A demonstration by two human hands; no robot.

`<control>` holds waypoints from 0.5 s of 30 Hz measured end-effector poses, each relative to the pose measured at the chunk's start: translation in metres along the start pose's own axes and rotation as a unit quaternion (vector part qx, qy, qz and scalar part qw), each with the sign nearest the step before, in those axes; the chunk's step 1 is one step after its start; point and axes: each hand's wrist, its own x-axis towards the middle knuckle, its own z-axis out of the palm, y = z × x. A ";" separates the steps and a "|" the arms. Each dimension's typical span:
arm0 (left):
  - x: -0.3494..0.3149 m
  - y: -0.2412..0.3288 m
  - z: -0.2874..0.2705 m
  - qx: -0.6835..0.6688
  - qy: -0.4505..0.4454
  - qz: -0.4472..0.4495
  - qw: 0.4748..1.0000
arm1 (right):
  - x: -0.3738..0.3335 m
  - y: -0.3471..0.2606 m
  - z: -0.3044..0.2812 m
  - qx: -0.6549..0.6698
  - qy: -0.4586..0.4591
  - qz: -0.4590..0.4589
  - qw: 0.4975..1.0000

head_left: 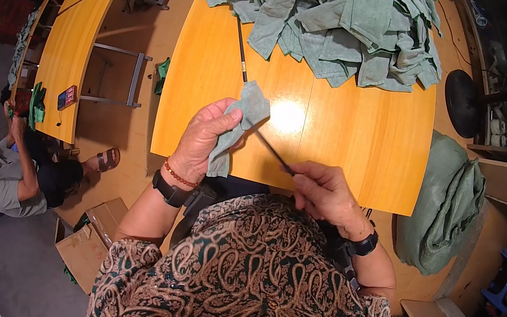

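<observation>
My left hand (203,132) is closed round a small grey-green fabric piece (254,102), its thumb pressing on top. The cloth sticks up past the fingers and a strip hangs down below them. With closed fingers, my right hand (327,195) grips the end of a thin dark rod (273,149). The rod slants up and left to the fabric; whether its far tip is inside or behind the cloth is hidden. A second slim black stick (241,47) with a pale metallic band lies on the yellow table (361,146), its lower end beside the cloth's top.
A large heap of similar fabric pieces (354,25) covers the table's far side. Right of the table stands a bulging green sack (442,205). At the left, a seated person (21,181) works at another table (69,63). A cardboard box (87,245) sits on the floor.
</observation>
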 end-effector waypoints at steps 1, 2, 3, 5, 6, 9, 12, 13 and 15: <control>0.000 0.004 0.000 0.003 -0.006 0.002 1.000 | -0.001 0.001 -0.004 0.001 0.013 -0.005 1.000; -0.001 0.005 0.001 0.005 -0.005 0.002 1.000 | -0.001 0.000 -0.009 0.008 0.011 -0.015 1.000; -0.001 0.006 0.001 0.007 -0.004 0.002 1.000 | 0.002 -0.003 -0.016 0.017 0.010 -0.026 0.999; 0.000 0.006 0.003 0.008 -0.002 0.002 1.000 | 0.007 -0.008 -0.021 0.013 0.002 -0.033 0.999; 0.000 0.005 0.005 0.007 -0.002 0.002 1.000 | 0.009 -0.010 -0.022 0.002 -0.003 -0.029 1.000; 0.004 0.005 0.002 -0.010 -0.008 0.007 1.000 | 0.009 -0.009 -0.023 -0.019 -0.022 -0.031 0.999; 0.006 0.006 0.004 -0.008 0.005 0.012 1.000 | 0.009 -0.007 -0.022 -0.022 -0.040 -0.023 0.999; 0.007 0.006 0.005 -0.003 0.014 0.013 1.000 | 0.009 -0.007 -0.021 -0.021 -0.046 -0.017 0.999; 0.009 0.004 0.003 0.000 -0.007 0.024 1.000 | 0.008 -0.008 -0.020 -0.035 -0.041 -0.007 0.999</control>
